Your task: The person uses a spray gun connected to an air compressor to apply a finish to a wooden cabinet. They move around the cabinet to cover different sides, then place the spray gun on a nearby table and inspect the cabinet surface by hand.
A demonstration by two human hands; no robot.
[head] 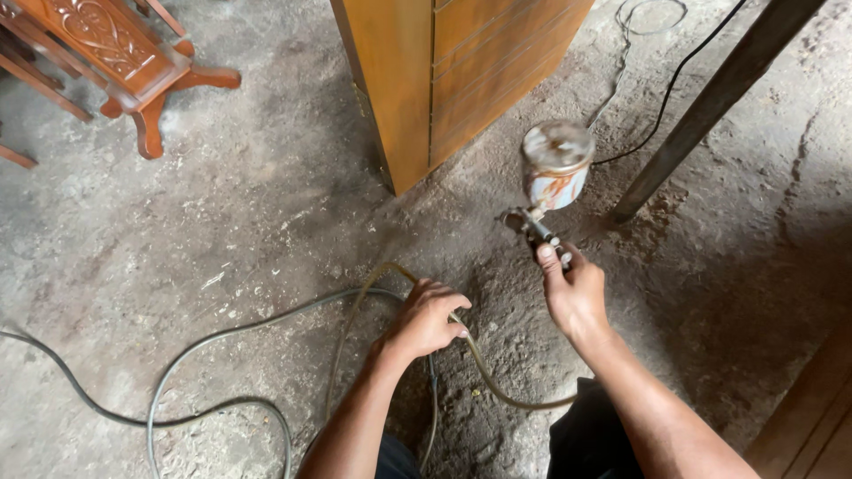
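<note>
My right hand (574, 293) grips the handle of a metal spray gun (543, 208), whose stained cup (556, 165) points up and away toward a wooden cabinet (444, 80). My left hand (429, 318) is closed around the yellowish air hose (373, 288), which loops on the concrete floor and runs back under my right forearm. Both arms reach out over the floor, and dark trousers show at the bottom edge.
A grey hose (177, 372) curls across the floor at left. A carved reddish wooden furniture piece (124, 58) lies at the upper left. A dark slanted post (701, 106) and a thin black cable (657, 115) are at the right. Wooden boards (812, 417) fill the bottom right corner.
</note>
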